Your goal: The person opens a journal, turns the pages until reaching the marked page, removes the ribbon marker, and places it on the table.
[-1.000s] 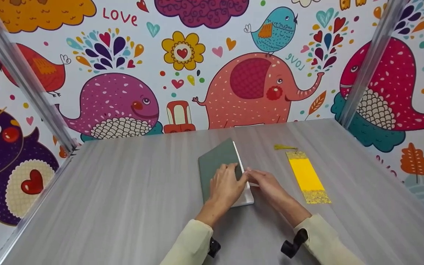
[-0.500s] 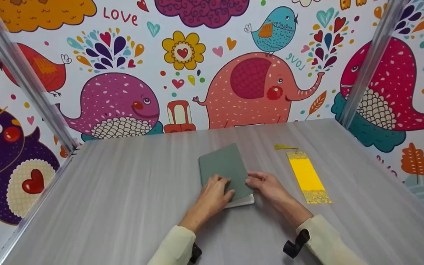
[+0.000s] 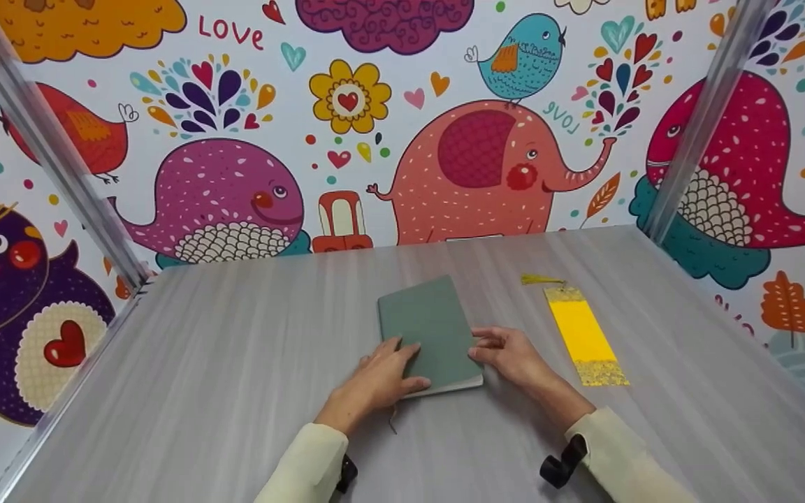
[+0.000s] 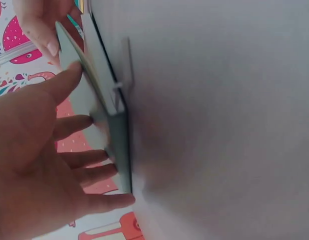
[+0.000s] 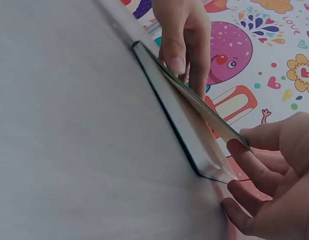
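A green hardcover notebook (image 3: 430,328) lies on the table, its front cover raised slightly off the pages along the right side. At that edge my right hand (image 3: 514,356) pinches the cover between thumb and index finger; the right wrist view shows the cover's corner in this pinch, other fingers lower by the pages. My left hand (image 3: 374,377) rests on the lower left of the cover, near the spine, with fingers spread. In the left wrist view its fingertips touch the cover (image 4: 77,90) and spine. A thin brown cord (image 3: 393,419) shows below the left hand.
To the right of the notebook lies a yellow bookmark (image 3: 584,335) with patterned gold ends and a tassel (image 3: 541,279). The grey table (image 3: 235,363) is bounded by walls (image 3: 346,168) printed with cartoon animals and by metal posts (image 3: 696,126).
The raised cover has come down nearly flat over the pages. My left hand has slid left and toward me, to the spine side. My right hand keeps beside the right edge.
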Action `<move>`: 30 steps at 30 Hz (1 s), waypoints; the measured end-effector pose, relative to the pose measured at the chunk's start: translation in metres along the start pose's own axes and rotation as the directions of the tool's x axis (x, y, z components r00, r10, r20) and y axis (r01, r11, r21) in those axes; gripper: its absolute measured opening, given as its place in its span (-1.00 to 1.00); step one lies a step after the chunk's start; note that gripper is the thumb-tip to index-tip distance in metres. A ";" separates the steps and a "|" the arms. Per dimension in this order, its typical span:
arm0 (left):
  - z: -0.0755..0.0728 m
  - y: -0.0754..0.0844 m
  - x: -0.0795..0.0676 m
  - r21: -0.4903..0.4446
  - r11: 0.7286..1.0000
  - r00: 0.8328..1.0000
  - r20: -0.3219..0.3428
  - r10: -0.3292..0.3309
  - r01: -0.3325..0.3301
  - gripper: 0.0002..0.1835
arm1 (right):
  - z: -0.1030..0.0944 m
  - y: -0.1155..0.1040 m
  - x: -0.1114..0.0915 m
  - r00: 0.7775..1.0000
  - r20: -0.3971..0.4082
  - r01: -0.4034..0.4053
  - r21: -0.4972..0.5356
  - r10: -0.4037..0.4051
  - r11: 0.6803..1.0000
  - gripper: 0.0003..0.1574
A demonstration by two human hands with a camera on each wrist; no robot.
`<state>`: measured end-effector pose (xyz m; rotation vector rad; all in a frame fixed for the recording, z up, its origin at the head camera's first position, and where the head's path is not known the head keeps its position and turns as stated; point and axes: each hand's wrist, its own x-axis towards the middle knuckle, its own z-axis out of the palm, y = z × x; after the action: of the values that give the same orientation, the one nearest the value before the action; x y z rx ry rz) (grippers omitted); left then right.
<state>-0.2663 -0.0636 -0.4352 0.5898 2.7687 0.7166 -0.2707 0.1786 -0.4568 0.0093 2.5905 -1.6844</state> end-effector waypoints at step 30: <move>-0.007 -0.013 0.008 -0.007 1.000 0.998 0.055 0.002 -0.002 -0.23 | -0.019 0.009 0.006 0.873 0.406 0.432 -0.389 -0.270 0.814 -0.26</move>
<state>-0.2800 -0.0734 -0.4370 0.6016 2.7145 0.6989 -0.2773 0.1993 -0.4575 -0.7614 2.7575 -0.9489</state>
